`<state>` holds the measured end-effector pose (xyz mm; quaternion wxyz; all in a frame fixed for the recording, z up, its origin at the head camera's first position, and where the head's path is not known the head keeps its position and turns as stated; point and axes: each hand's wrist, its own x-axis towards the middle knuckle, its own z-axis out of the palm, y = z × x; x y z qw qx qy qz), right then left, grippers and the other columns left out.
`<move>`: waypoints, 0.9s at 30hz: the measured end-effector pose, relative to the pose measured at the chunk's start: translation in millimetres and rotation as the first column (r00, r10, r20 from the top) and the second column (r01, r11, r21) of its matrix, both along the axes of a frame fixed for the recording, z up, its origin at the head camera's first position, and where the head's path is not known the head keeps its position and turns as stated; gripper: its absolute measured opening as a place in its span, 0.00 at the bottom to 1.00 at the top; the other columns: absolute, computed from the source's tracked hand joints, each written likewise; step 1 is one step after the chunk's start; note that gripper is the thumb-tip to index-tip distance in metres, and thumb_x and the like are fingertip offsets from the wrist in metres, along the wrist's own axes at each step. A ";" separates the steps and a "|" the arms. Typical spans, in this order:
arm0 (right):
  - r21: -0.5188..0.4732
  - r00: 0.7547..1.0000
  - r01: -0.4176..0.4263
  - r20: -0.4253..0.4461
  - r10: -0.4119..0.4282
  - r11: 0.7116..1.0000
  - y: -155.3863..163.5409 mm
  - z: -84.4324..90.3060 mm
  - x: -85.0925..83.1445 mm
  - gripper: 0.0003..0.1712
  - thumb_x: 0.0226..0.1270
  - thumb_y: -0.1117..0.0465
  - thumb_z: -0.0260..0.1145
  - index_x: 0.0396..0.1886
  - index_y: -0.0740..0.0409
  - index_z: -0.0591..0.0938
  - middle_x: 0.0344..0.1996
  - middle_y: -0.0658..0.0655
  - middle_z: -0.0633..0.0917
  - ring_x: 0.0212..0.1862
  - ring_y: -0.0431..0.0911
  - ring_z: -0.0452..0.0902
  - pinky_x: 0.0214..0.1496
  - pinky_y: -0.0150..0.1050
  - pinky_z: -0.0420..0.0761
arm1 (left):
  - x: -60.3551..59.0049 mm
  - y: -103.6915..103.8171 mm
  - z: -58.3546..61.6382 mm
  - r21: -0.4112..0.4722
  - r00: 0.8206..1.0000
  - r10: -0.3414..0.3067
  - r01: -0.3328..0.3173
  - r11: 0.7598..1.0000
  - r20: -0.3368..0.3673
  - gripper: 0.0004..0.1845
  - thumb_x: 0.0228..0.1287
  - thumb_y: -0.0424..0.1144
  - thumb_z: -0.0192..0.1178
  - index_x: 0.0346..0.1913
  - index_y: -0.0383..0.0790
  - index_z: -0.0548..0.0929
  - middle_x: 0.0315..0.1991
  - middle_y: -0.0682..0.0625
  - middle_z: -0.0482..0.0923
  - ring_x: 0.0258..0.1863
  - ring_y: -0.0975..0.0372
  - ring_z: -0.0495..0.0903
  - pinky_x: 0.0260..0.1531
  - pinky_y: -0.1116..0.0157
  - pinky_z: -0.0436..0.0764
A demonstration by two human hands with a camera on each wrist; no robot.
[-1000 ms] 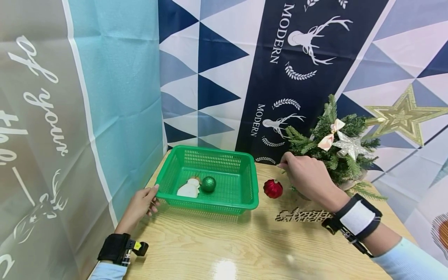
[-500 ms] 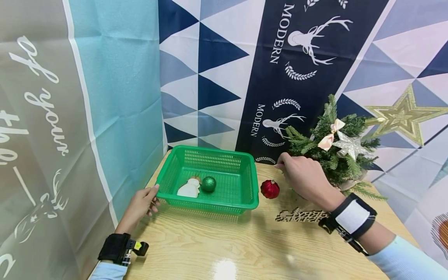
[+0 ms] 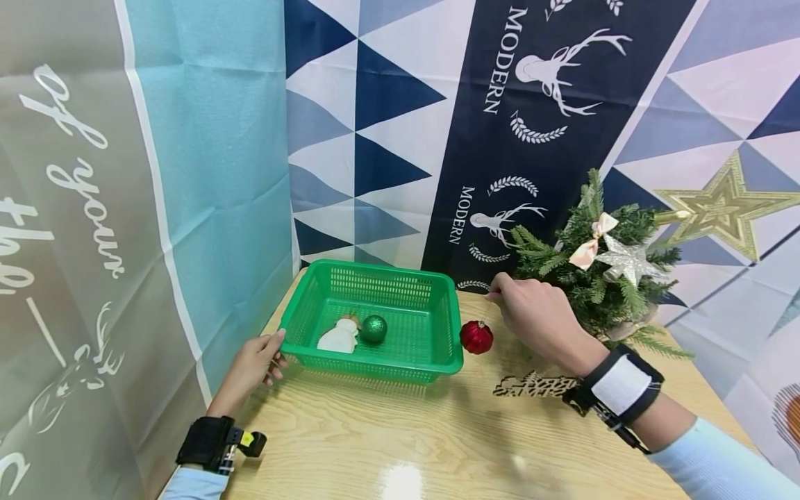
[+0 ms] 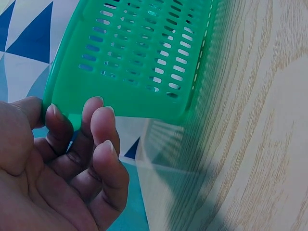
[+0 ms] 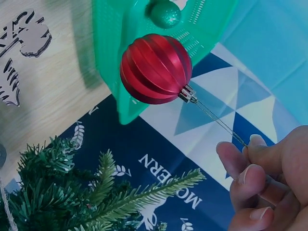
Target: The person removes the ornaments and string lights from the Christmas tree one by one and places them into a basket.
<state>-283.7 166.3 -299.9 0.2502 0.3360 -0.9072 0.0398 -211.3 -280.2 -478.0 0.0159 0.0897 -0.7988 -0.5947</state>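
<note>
The right hand (image 3: 531,312) pinches the thin hanging string (image 5: 219,121) of a ribbed red bauble (image 3: 476,337), which dangles just beside the right wall of the green plastic basket (image 3: 445,326), between the basket and the small Christmas tree (image 3: 600,278). The left hand (image 3: 253,364) grips the basket's near-left rim, thumb on top and fingers curled under its edge. A glittery green ball (image 3: 373,328) and a white snowman ornament (image 3: 337,337) lie touching in the basket on the wooden table (image 3: 406,437).
</note>
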 end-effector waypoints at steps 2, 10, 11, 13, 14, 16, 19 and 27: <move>0.001 1.000 -0.005 -0.007 0.005 1.000 -0.9 -0.7 -0.6 0.06 0.75 0.59 0.69 0.37 0.55 0.82 0.17 0.45 0.78 0.17 0.44 0.74 0.16 0.45 0.73 | 0.6 0.0 -0.4 0.001 1.000 -0.005 0.005 1.000 -0.002 0.32 0.81 0.62 0.46 0.46 0.29 0.74 0.40 0.35 0.80 0.31 0.51 0.81 0.31 0.58 0.80; 0.006 1.000 -0.013 -0.016 0.013 1.000 -2.7 -2.0 -2.0 0.06 0.75 0.59 0.69 0.37 0.55 0.82 0.17 0.46 0.78 0.18 0.44 0.75 0.16 0.44 0.73 | 0.8 0.0 -1.0 -0.001 1.000 -0.007 0.007 1.000 -0.012 0.32 0.81 0.62 0.46 0.48 0.29 0.75 0.39 0.38 0.81 0.31 0.52 0.81 0.31 0.58 0.81; 0.005 1.000 -0.014 -0.017 0.014 1.000 -2.9 -2.2 -1.9 0.06 0.75 0.59 0.69 0.37 0.55 0.82 0.17 0.46 0.78 0.18 0.44 0.75 0.16 0.44 0.73 | 0.8 0.1 -0.9 0.000 1.000 -0.006 0.006 1.000 -0.011 0.32 0.81 0.62 0.46 0.48 0.29 0.75 0.38 0.39 0.81 0.31 0.52 0.81 0.31 0.58 0.81; 0.004 1.000 -0.018 -0.017 0.018 1.000 -3.6 -2.6 -1.9 0.06 0.75 0.59 0.69 0.37 0.55 0.82 0.17 0.46 0.78 0.17 0.44 0.75 0.16 0.44 0.73 | 0.7 0.1 -1.5 0.000 1.000 -0.005 0.005 1.000 -0.013 0.32 0.81 0.62 0.46 0.48 0.29 0.75 0.38 0.39 0.81 0.31 0.51 0.81 0.31 0.58 0.81; 0.003 1.000 -0.019 -0.018 0.019 1.000 -4.1 -2.9 -2.1 0.06 0.75 0.59 0.69 0.37 0.55 0.82 0.17 0.46 0.78 0.17 0.44 0.75 0.16 0.44 0.73 | 0.7 0.1 -1.7 -0.001 1.000 -0.002 0.002 1.000 -0.013 0.32 0.81 0.62 0.46 0.48 0.29 0.75 0.38 0.40 0.81 0.31 0.52 0.81 0.31 0.58 0.81; 0.003 1.000 -0.019 -0.019 0.019 1.000 -5.3 -3.6 -2.3 0.06 0.75 0.59 0.69 0.37 0.56 0.82 0.17 0.46 0.78 0.17 0.44 0.74 0.15 0.44 0.73 | 0.8 0.4 -1.9 -0.004 1.000 0.004 -0.004 1.000 -0.016 0.33 0.81 0.62 0.46 0.48 0.29 0.76 0.37 0.41 0.81 0.30 0.52 0.81 0.30 0.58 0.81; 0.005 1.000 -0.017 -0.019 0.018 1.000 -7.2 -4.6 -2.7 0.07 0.75 0.59 0.68 0.37 0.56 0.82 0.17 0.47 0.79 0.17 0.45 0.75 0.15 0.45 0.73 | 0.4 0.6 -2.8 -0.012 1.000 0.008 -0.008 1.000 -0.016 0.32 0.82 0.62 0.46 0.49 0.30 0.77 0.36 0.42 0.81 0.29 0.53 0.81 0.29 0.59 0.81; -0.003 1.000 -0.013 -0.016 0.013 1.000 -11.5 -7.8 -3.9 0.07 0.74 0.58 0.69 0.36 0.55 0.81 0.16 0.46 0.77 0.17 0.46 0.76 0.16 0.46 0.73 | -1.0 0.8 -4.3 -0.015 1.000 0.012 -0.012 1.000 -0.009 0.30 0.82 0.61 0.45 0.51 0.33 0.78 0.35 0.43 0.80 0.29 0.53 0.81 0.29 0.59 0.81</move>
